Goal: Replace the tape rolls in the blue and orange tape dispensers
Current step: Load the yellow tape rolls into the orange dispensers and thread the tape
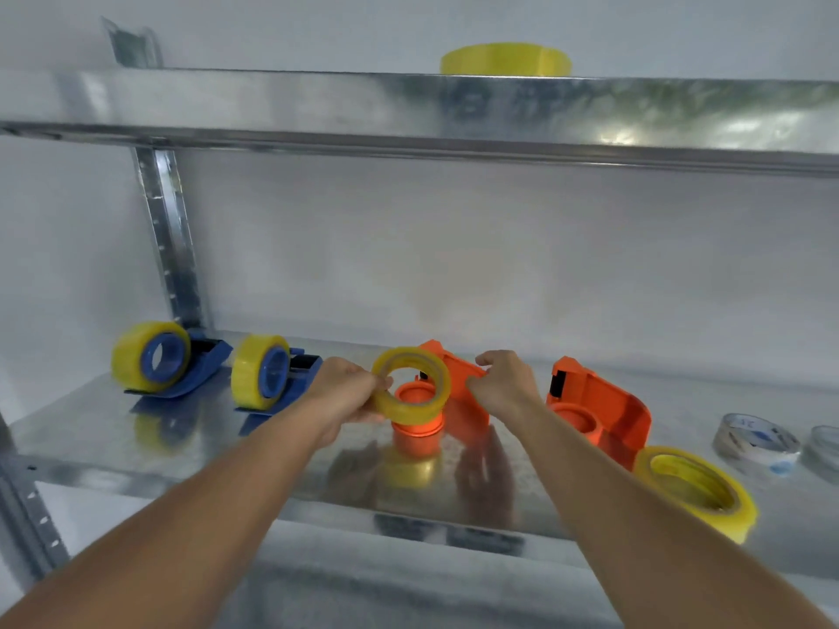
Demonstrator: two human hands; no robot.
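While the left hand (347, 392) pinches the thin yellow tape roll (412, 385) by its near-left rim, fingers curled round the band, the roll hangs tilted just above and slightly behind the orange hub (417, 413) of the orange dispenser (458, 392), its open hole facing up and toward the person. The hub's axis stands upright from the shelf (136, 447), so the roll's hole lies a little off that axis, and I judge the coming move calls for levelling the roll and lowering it straight down from the left hand onto the hub. The right hand (504, 383) sits just to the right of the roll, fingers curled over the dispenser's upright orange plate, holding it steady; it is the nearer hand to the dispenser body, the left the nearer to the roll. Further right of the right hand stand a second orange dispenser (599, 413) with a bare hub and a fat yellow roll (699, 490) lying flat. Left of the left hand, two blue dispensers (190, 370) already carry full yellow rolls
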